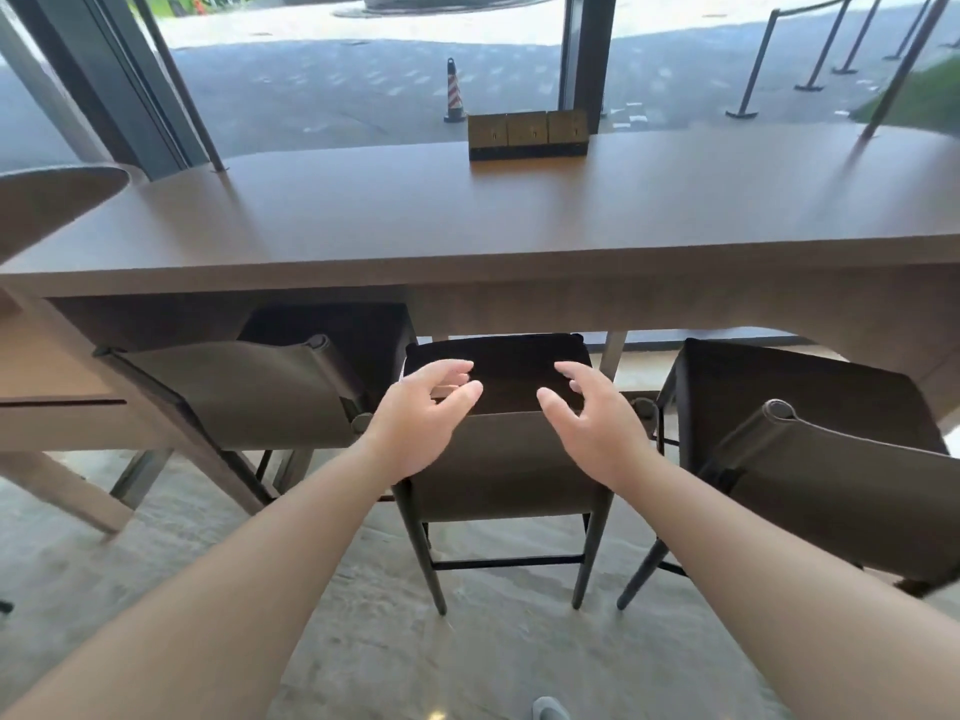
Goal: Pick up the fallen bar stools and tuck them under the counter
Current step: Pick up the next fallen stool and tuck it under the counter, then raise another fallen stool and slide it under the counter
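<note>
Three brown bar stools stand upright at the long wooden counter (519, 220). The middle stool (498, 465) has its dark seat partly under the counter edge. My left hand (421, 418) and my right hand (587, 418) hover just above its low backrest, fingers loosely spread, holding nothing. The left stool (244, 392) stands turned at an angle, its seat under the counter. The right stool (831, 459) also stands angled, its seat mostly out from under the counter.
A small brown box unit (527, 135) sits on the counter's far side by the window. A slanted wooden counter leg (67, 491) runs down at the left. Concrete floor lies below; a shoe tip (550, 710) shows at the bottom edge.
</note>
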`<state>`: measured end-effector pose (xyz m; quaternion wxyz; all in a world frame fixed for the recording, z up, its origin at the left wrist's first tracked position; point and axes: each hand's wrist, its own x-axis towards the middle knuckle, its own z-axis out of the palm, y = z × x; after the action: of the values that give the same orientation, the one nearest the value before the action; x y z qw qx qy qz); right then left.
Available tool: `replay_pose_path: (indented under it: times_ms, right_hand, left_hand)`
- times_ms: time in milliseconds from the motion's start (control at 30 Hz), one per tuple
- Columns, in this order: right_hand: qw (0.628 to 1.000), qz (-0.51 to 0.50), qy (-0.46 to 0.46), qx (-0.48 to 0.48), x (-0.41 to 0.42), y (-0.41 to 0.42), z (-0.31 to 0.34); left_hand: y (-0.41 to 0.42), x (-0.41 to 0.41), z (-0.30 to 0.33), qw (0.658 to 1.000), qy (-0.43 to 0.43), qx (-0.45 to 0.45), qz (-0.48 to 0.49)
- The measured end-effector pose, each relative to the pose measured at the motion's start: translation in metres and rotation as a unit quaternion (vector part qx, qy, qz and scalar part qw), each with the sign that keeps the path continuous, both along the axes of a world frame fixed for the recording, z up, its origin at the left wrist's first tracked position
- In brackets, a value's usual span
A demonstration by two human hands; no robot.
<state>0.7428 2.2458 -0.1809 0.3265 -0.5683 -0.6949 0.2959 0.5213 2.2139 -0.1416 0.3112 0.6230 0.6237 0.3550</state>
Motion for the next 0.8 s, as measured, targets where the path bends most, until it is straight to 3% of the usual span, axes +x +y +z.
replay_pose_path:
  times_ms: [100,233,333,633,800]
  right_hand:
    - [0.988,-0.039,0.144,-0.043,-0.006,-0.024,0.033]
    - [0.946,-0.071,0.304,-0.084,-0.001,-0.059,0.064]
    - [0.914,-0.101,0.374,-0.121,0.011,-0.085,0.082]
    - [0.834,-0.096,0.522,-0.151,0.076,-0.156,0.123]
    - [0.815,-0.096,0.557,-0.126,0.125,-0.198,0.140]
  left_hand:
    - [-0.020,0.010,0.027,0.982,-0.181,-0.036,0.037]
    - [-0.048,0.020,0.052,0.941,-0.329,-0.060,0.050]
    - [-0.069,0.031,0.062,0.907,-0.410,-0.083,0.056]
    - [-0.126,0.092,0.088,0.877,-0.471,-0.087,-0.036]
    - [-0.151,0.147,0.103,0.868,-0.479,-0.098,-0.080]
